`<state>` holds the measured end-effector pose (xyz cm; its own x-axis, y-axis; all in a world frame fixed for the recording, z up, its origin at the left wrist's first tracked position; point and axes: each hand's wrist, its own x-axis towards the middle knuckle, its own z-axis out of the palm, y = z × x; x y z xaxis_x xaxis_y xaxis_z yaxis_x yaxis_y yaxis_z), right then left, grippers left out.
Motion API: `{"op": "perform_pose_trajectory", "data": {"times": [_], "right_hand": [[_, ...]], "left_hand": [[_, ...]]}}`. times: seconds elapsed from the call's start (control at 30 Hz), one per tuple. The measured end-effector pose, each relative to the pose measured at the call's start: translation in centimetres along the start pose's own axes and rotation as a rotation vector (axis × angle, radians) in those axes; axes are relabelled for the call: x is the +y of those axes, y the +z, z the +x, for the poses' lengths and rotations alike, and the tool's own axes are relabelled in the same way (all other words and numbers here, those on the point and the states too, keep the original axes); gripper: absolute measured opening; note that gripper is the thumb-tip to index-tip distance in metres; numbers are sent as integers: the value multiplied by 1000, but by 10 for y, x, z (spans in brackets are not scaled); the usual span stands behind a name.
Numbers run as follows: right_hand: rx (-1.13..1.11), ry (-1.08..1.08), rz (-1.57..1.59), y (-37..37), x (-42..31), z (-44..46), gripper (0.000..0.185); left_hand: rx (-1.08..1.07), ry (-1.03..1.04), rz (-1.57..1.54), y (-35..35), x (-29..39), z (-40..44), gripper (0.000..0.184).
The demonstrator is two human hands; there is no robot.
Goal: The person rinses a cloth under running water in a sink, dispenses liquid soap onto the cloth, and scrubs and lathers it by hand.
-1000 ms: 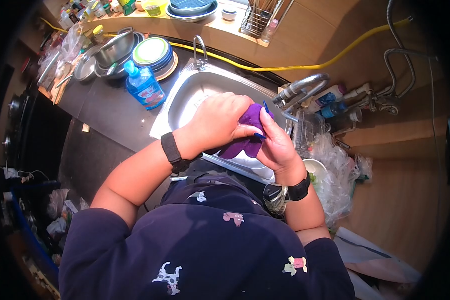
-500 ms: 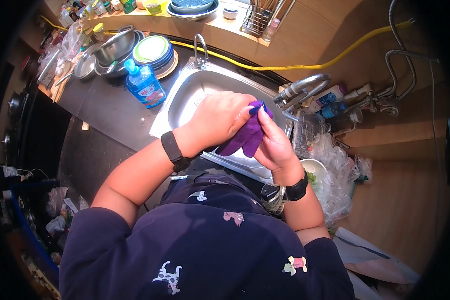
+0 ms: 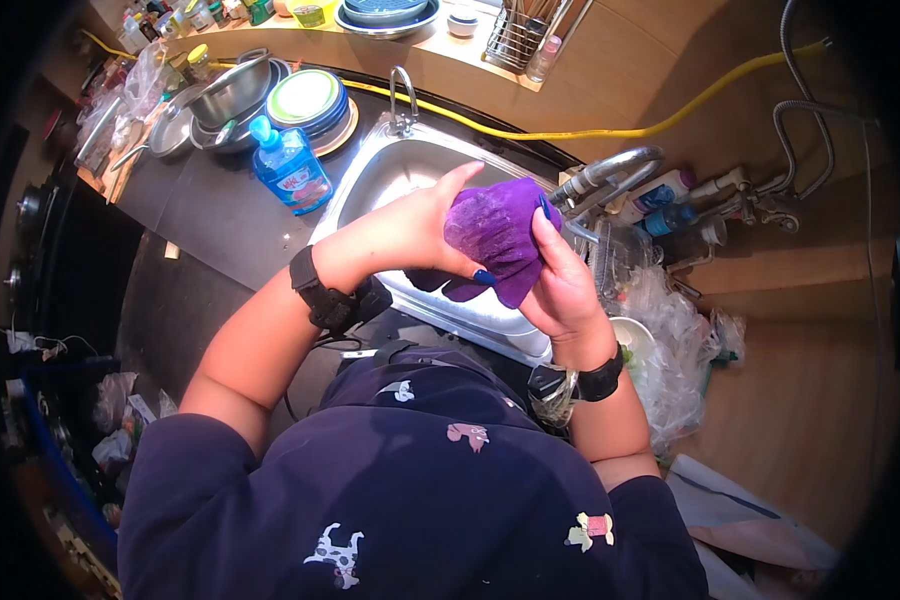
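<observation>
A wet-looking purple cloth [image 3: 500,235] is spread between my two hands above the steel sink [image 3: 375,175]. My left hand [image 3: 425,230] holds its left side, with the thumb on the lower part and the other fingers partly hidden behind it. On the right side my right hand [image 3: 565,285] grips the cloth, its thumb on the front. Whitish marks, perhaps suds, show on the cloth's upper left. The cloth's lower folds hang over the sink's near part.
A blue soap bottle [image 3: 290,172] stands left of the sink, near stacked plates [image 3: 305,98] and a metal pot [image 3: 232,95]. The faucet [image 3: 610,170] reaches in from the right. Plastic bags [image 3: 675,370] and a bowl [image 3: 630,335] lie at the right.
The cloth was bunched between my hands and is now opened out wider. My left hand has moved left and its thumb has parted from the right hand.
</observation>
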<state>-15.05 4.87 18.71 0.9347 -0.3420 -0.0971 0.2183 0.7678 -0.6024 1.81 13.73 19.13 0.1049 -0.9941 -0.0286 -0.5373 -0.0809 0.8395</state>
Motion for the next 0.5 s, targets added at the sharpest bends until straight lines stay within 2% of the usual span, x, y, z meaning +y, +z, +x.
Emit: {"op": "perform_pose_trajectory", "data": {"times": [0.03, 0.13, 0.3, 0.33, 0.5], "right_hand": [[-12, -4, 2, -2, 1, 0, 40], [-40, -18, -16, -8, 1, 0, 41], [-17, -72, -138, -8, -2, 1, 40], [5, -60, -151, -9, -3, 1, 40], [157, -47, -228, -8, -5, 2, 37]], "left_hand": [[10, -3, -7, 1, -2, 1, 88], [-178, -30, -127, -5, 6, 4, 66], [3, 18, 43, 3, 5, 1, 39], [56, 22, 101, 5, 6, 1, 36], [-32, -88, 311, 4, 18, -1, 40]]}}
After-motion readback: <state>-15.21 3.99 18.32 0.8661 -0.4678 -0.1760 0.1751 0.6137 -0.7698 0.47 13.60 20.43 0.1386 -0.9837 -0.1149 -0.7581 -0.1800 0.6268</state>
